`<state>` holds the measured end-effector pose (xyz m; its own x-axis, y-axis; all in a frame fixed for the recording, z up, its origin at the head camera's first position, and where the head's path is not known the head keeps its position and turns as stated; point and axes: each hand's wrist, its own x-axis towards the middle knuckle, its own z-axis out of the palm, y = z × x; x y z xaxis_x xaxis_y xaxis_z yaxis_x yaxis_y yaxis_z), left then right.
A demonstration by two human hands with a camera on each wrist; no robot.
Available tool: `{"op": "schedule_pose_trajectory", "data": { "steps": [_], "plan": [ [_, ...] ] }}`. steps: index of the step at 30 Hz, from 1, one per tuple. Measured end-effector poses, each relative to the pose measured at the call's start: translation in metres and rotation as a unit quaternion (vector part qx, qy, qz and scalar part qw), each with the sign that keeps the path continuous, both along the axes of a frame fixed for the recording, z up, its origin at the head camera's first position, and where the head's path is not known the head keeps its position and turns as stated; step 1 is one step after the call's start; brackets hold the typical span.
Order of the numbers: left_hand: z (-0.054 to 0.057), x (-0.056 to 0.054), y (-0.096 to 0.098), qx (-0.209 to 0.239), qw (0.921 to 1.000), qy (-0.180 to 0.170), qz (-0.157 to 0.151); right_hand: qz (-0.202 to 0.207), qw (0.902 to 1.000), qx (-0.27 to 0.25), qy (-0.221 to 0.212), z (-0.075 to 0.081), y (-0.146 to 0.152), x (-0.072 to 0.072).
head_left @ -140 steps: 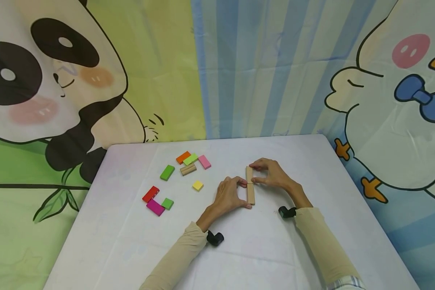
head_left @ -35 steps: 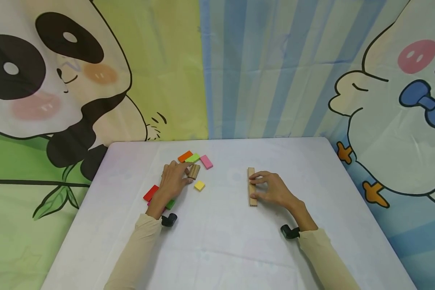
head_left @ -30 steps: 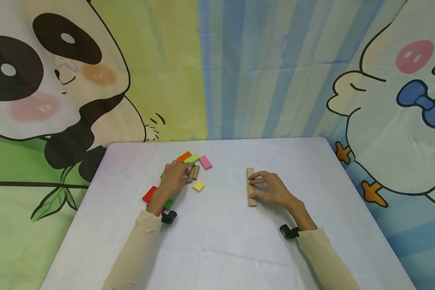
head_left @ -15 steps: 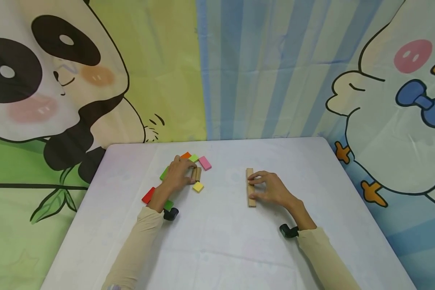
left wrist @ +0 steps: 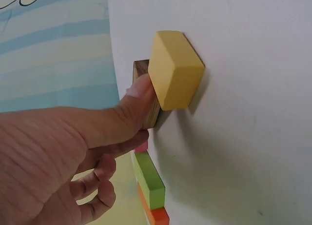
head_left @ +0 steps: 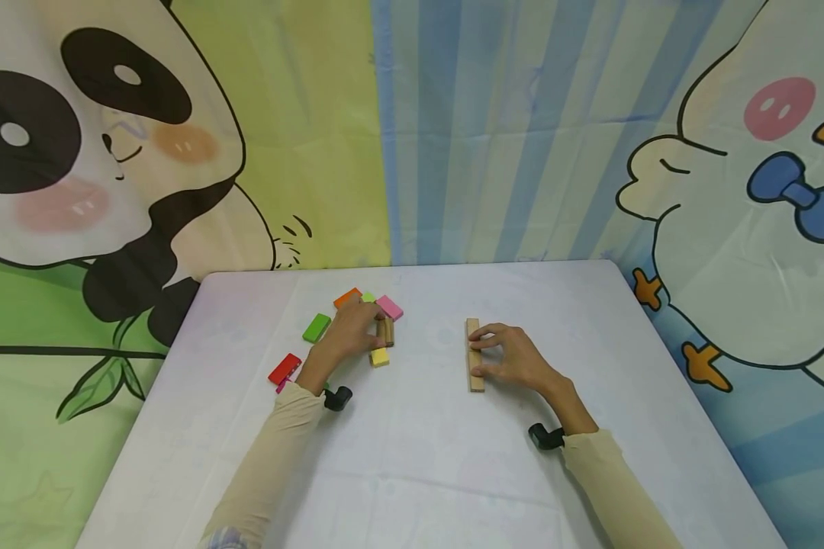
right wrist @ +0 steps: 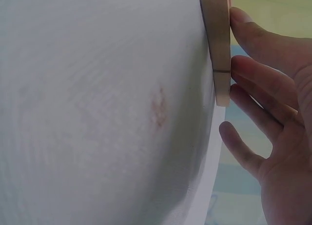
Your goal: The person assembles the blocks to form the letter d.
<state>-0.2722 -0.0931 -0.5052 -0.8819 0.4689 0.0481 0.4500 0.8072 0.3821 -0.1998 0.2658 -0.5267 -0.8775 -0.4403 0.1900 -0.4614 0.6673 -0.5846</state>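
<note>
The left hand [head_left: 346,332] has thumb and fingers pinching a brown oblong wooden block [head_left: 389,332], just beyond a small yellow squarish block [head_left: 380,357]. The right hand's [head_left: 518,355] fingers are parted, gripping nothing, touching two pale oblong wooden blocks [head_left: 474,357] aligned end to end on the white table [head_left: 412,457].

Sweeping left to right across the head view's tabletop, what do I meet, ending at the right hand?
Red block → fully visible green block → brown wooden piece → pale wooden blocks end to end → right hand. Overlapping things are left out.
</note>
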Motion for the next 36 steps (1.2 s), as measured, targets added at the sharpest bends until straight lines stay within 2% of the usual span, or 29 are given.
{"op": "schedule_pose_trajectory", "data": {
  "steps": [14, 24, 36],
  "plan": [
    [0.002, -0.004, 0.038, -0.036, 0.9989, 0.012, -0.029, -0.007, 1.0000, -0.004, -0.005, 0.003, -0.001, 0.000],
    [-0.006, -0.011, 0.067, -0.010, 0.9990, 0.013, -0.041, -0.006, 0.9999, -0.009, -0.006, 0.001, -0.001, -0.001],
    [-0.012, -0.026, 0.094, 0.005, 0.9996, 0.000, -0.029, -0.017, 0.9996, 0.000, -0.023, 0.001, 0.000, -0.001]
  ]
}}
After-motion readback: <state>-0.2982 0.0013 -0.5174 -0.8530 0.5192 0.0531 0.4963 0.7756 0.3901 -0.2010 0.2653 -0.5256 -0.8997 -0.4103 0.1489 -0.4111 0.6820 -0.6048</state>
